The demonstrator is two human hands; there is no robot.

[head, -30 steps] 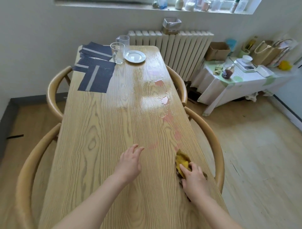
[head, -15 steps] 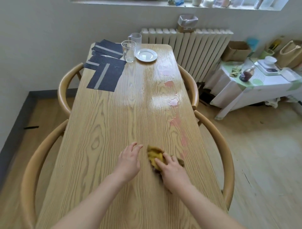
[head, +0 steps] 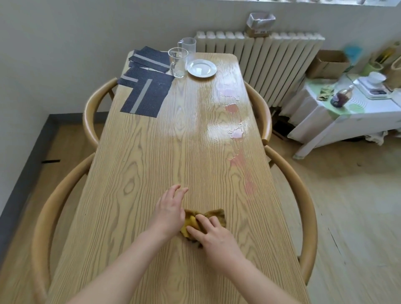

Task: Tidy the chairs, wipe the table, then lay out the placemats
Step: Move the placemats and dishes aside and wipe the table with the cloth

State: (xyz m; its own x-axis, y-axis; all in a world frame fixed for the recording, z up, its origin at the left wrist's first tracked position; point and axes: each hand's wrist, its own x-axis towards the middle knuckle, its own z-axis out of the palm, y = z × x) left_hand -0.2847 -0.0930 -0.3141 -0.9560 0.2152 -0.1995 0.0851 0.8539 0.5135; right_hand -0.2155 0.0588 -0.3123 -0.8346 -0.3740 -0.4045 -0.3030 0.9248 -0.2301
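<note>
The right hand [head: 213,235] presses the yellow cloth [head: 217,214] under flat fingers, towards the near end of the table [head: 134,195]. The left hand [head: 170,208] lies relaxed and empty just left of the cloth. The pink spill [head: 239,161] streaks along the right edge, ahead and right, nearer the right hand. The placemats [head: 147,91] sit at the far left corner.

The yellow cloth [head: 213,214] is mostly buried. The right hand [head: 213,236] lies over its near half and the left hand [head: 169,212] covers its left edge, so its full shape is anyone's guess. Both forearms run off the bottom edge. The chairs [head: 43,217] only show their curved backs, with the seats out of sight under the table [head: 152,162]. The stuff on the windowsill [head: 303,2] gets sliced off up top, and the placemats [head: 147,91] overlap too much to count.
</note>
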